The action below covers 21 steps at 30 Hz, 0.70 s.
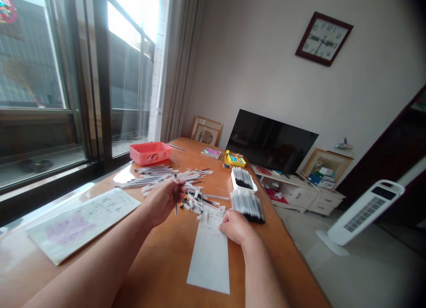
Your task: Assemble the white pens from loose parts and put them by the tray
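Observation:
My left hand [164, 200] is closed around a pen [176, 201], held nearly upright with its point down above the table. At the right edge of a long white paper strip [209, 259] is my right hand [235, 226], its thumb and fingers pressed together; what lies between them, if anything, is hidden. Faint writing shows near the strip's top. Small white and black pen parts [196, 201] lie heaped between the hands, partly over the strip. Behind them, loose pen barrels [153, 175] are spread out. Bundled clear pens with black ends [246, 203] lie just beyond my right hand.
A white box of pens [253, 187] stands at the table's right edge. A red plastic bin [149, 153] sits at the far left, and a writing booklet [83, 221] lies by my left forearm. Farther back are a yellow box [235, 159] and a small colourful booklet [211, 153].

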Each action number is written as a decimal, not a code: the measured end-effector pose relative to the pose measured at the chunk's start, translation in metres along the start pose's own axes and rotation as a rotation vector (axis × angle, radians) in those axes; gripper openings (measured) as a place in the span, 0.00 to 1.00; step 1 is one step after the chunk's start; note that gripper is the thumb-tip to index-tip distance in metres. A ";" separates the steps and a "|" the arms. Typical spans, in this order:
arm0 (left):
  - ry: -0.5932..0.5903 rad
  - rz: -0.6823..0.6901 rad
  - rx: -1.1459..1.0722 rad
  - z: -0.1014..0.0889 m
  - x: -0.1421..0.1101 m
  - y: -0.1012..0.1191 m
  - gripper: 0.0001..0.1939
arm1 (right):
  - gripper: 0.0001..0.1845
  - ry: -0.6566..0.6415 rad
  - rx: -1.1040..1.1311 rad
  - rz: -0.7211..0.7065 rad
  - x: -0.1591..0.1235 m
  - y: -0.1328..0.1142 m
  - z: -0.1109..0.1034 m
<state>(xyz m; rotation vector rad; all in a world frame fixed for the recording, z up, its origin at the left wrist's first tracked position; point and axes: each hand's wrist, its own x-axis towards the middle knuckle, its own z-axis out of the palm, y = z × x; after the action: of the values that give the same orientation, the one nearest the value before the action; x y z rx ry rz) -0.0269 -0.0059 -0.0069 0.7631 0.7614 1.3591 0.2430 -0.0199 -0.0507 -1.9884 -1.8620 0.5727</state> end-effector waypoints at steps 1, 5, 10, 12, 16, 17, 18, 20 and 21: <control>0.001 0.001 0.013 -0.001 0.000 0.000 0.08 | 0.07 0.005 0.005 -0.004 0.000 0.000 -0.001; 0.032 0.041 0.100 -0.004 0.001 -0.001 0.15 | 0.06 -0.015 0.173 -0.068 -0.005 -0.009 -0.005; 0.005 0.080 -0.024 -0.008 0.005 -0.004 0.11 | 0.08 -0.137 0.554 -0.157 -0.018 -0.039 -0.002; 0.004 0.079 -0.063 -0.008 0.006 -0.005 0.09 | 0.11 -0.171 0.655 -0.193 -0.024 -0.051 0.002; -0.005 0.075 -0.085 -0.007 0.005 -0.004 0.07 | 0.11 -0.191 0.746 -0.274 -0.031 -0.063 0.008; -0.006 0.075 -0.087 -0.006 0.005 -0.004 0.07 | 0.11 -0.190 0.754 -0.276 -0.033 -0.065 0.008; -0.006 0.075 -0.090 -0.006 0.004 -0.004 0.07 | 0.11 -0.188 0.759 -0.275 -0.033 -0.066 0.008; -0.006 0.074 -0.092 -0.005 0.004 -0.005 0.06 | 0.12 -0.186 0.765 -0.273 -0.035 -0.068 0.007; -0.008 0.073 -0.092 -0.005 0.004 -0.006 0.06 | 0.12 -0.186 0.766 -0.272 -0.035 -0.069 0.007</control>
<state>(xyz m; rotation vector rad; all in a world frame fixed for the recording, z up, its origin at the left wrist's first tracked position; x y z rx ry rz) -0.0276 -0.0023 -0.0145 0.7292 0.6661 1.4459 0.1790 -0.0501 -0.0193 -1.1967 -1.6145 1.1929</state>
